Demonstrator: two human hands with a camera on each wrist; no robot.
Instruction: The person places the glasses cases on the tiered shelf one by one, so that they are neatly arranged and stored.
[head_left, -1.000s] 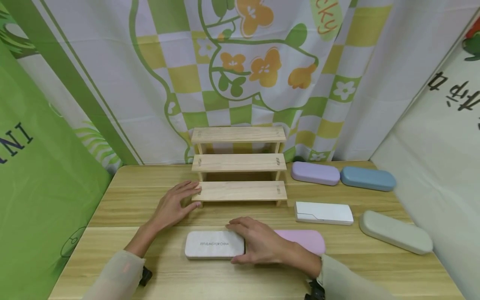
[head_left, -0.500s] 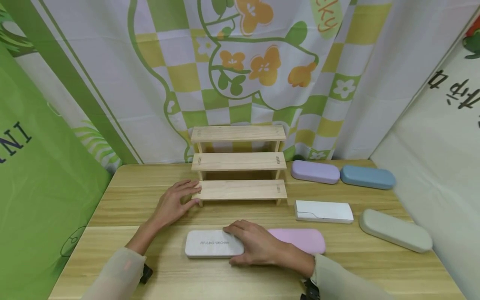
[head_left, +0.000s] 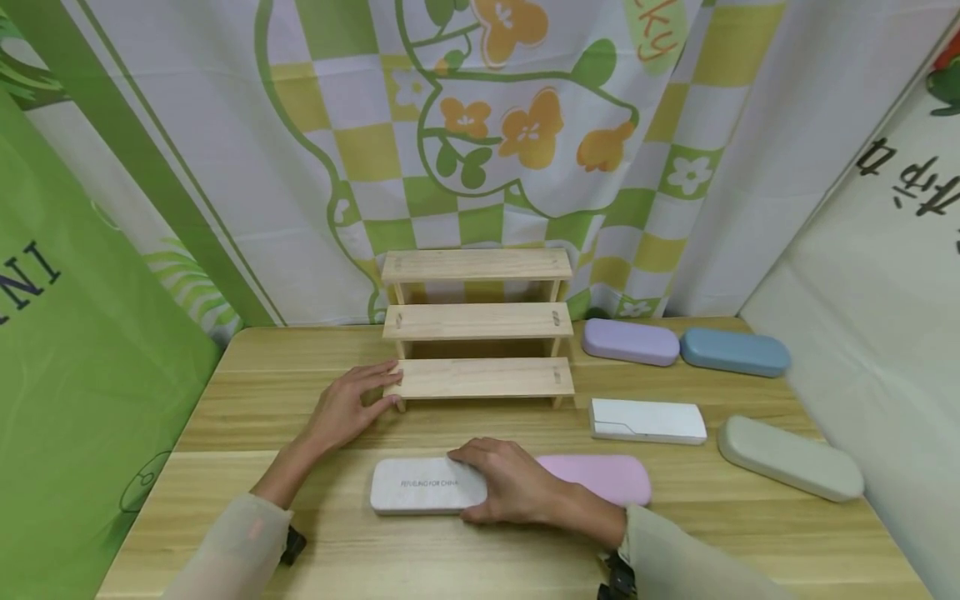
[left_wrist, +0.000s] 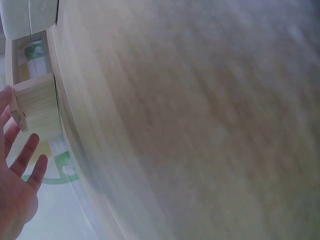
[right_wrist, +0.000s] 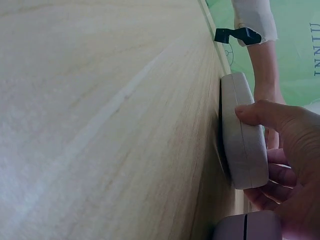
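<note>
A three-tier wooden rack (head_left: 480,379) stands at the back of the table. The left hand (head_left: 347,410) touches the left end of its lowest tier, fingers extended; the left wrist view shows the same hand (left_wrist: 19,195) with spread fingers beside the wood. Near the front, the right hand (head_left: 517,483) grips the right end of a light grey case (head_left: 420,486) with printed lettering. In the right wrist view the thumb of that hand (right_wrist: 295,145) lies on one side of the grey case (right_wrist: 242,135), fingers on the other. Behind the right hand lies a pink case (head_left: 607,477), partly covered.
On the right of the table (head_left: 247,375) lie a purple case (head_left: 630,342), a blue case (head_left: 735,352), a white case (head_left: 648,420) and a grey-green case (head_left: 791,458). Patterned curtains hang behind the table and at both sides.
The right hand has shifted slightly left onto the end of the grey case, uncovering a little more of the pink one. The left hand has stayed at the rack.
</note>
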